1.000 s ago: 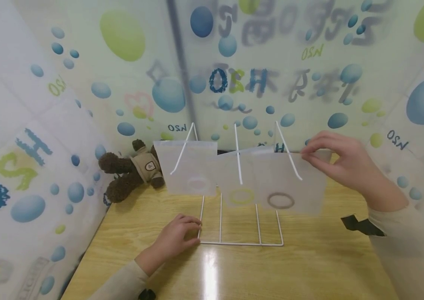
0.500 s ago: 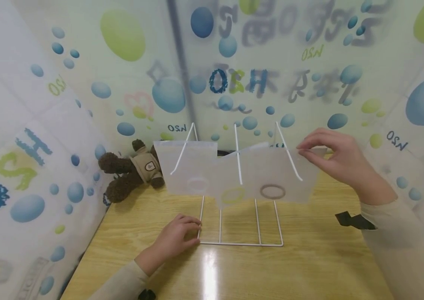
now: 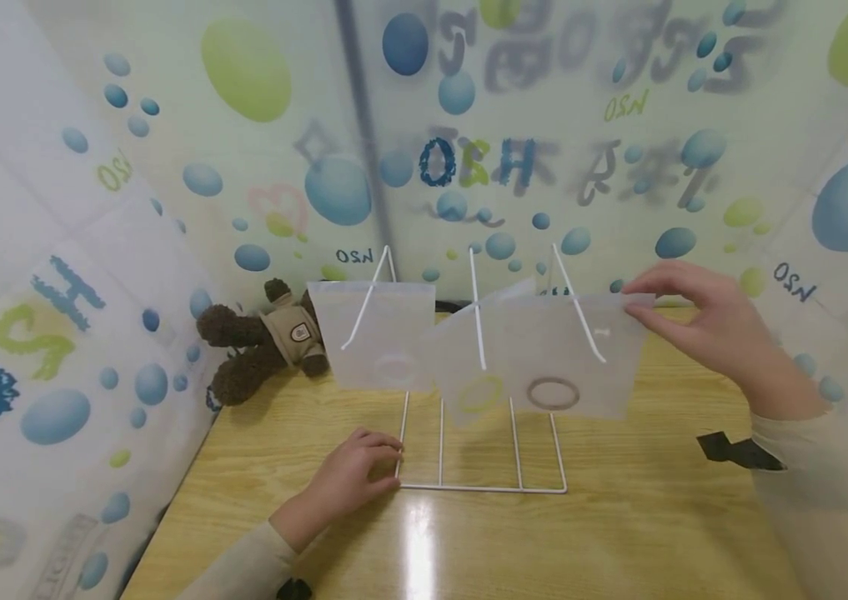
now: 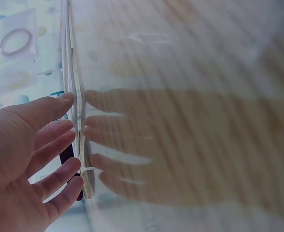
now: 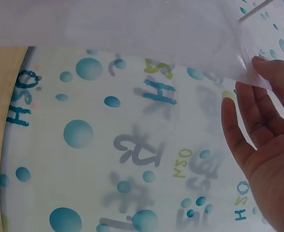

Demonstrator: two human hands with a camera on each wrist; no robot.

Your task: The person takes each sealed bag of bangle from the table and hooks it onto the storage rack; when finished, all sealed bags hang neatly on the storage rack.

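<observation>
A white wire display rack [image 3: 517, 442] stands on the table, with three prongs slanting forward. Translucent bags hang on these: a left bag [image 3: 341, 325] with a pale ring, a tilted middle bag [image 3: 449, 350] with a yellow ring, and a right bag [image 3: 544, 346] with a brownish ring. My right hand [image 3: 716, 333] pinches the right bag's upper right corner between thumb and fingers; the right wrist view shows that bag [image 5: 180, 38] from another side. My left hand [image 3: 348, 471] touches the rack base's left front corner, its fingers [image 4: 54, 145] fairly straight along the wire.
A brown plush bear [image 3: 273, 342] in a beige top lies left of the rack. Light curtains [image 3: 258, 183] printed with blue and green dots surround the wooden table [image 3: 303, 567] behind and at both sides. A dark object behind the bags is mostly hidden.
My right hand shifted slightly left, then back to the right, moving the right bag with it. The middle bag now tilts more. My left hand stays at the rack's corner.
</observation>
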